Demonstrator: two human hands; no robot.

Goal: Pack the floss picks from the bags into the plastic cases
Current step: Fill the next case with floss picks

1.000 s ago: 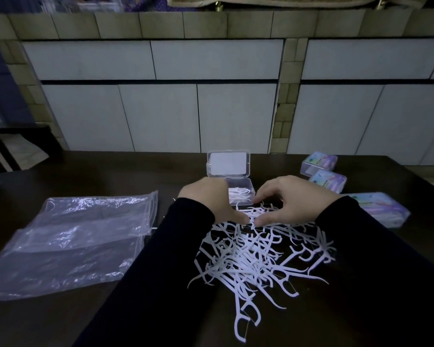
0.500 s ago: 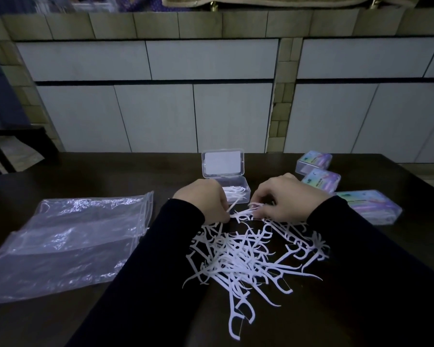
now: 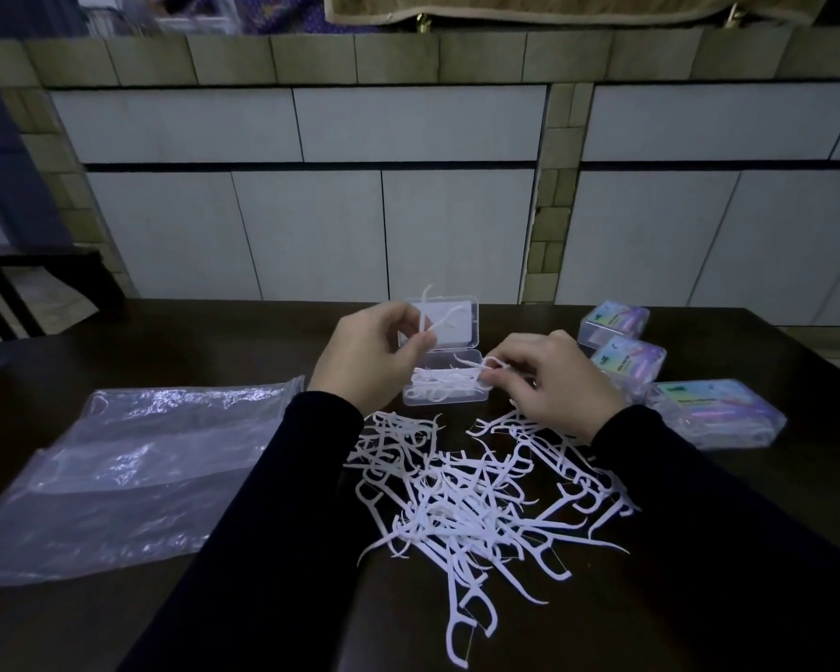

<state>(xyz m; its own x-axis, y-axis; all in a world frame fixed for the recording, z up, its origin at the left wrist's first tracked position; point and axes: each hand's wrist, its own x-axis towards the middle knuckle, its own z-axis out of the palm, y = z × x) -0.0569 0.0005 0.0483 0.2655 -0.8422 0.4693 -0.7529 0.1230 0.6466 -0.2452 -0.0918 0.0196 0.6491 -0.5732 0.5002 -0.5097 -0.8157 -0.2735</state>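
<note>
Two floss picks (image 3: 436, 318) are pinched in the left hand (image 3: 370, 354) grip above the open case (image 3: 444, 383); one pick (image 3: 487, 367) is pinched by the right hand (image 3: 551, 385) at its rim. A hooked pick could be dragged out, or dropped onto the pile (image 3: 476, 497) below

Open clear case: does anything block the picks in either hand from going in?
Nothing visible does. The open clear case has its lid up behind; the left hand holds picks above it, and the right hand pinches one at its right edge.
</note>
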